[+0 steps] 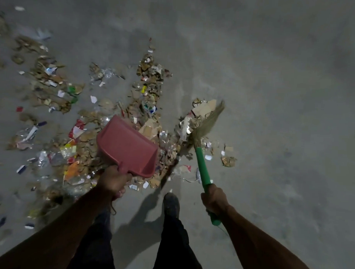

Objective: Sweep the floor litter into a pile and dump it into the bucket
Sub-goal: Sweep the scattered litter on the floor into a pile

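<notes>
Head view: the left hand (113,181) is closed around the handle of a red dustpan (127,146), which is held tilted above the litter (149,105) with its open mouth pointing away from the person. The right hand (215,200) is wrapped around the green handle of a grass broom (205,127), whose bristles are set among cardboard scraps at the right edge of the litter. Paper, plastic and cardboard are spread over the grey concrete floor (275,77), mostly to the left. No bucket is shown.

Dark shoe (171,204), black trousers (174,245)
</notes>
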The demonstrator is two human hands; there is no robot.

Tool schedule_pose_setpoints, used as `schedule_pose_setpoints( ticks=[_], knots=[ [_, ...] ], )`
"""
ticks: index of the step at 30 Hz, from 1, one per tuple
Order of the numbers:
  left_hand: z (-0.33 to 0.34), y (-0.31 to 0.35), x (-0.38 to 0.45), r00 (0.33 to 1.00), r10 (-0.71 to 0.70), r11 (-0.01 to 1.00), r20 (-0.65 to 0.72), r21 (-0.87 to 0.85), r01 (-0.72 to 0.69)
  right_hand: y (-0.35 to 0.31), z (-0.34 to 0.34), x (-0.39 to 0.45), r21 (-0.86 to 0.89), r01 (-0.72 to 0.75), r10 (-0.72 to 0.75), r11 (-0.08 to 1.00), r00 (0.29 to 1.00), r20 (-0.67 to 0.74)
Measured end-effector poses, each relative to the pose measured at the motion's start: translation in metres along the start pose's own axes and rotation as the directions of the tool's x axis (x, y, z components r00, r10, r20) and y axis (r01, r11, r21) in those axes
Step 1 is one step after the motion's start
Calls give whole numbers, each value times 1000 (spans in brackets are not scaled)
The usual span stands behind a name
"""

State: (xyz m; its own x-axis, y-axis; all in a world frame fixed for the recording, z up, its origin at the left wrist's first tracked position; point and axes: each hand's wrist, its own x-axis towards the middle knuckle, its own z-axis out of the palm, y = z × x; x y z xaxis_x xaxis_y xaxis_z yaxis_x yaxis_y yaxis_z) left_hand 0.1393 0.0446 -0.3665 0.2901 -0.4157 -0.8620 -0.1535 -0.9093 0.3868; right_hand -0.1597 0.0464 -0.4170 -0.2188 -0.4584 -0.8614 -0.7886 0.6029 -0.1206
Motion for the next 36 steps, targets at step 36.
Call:
schedule_pose_setpoints(
  ticks=[36],
  knots=[
    [-265,-43,95,999,35,989,33,-145,-30,-207,216,-129,244,239,-169,940,946,-275]
  ],
)
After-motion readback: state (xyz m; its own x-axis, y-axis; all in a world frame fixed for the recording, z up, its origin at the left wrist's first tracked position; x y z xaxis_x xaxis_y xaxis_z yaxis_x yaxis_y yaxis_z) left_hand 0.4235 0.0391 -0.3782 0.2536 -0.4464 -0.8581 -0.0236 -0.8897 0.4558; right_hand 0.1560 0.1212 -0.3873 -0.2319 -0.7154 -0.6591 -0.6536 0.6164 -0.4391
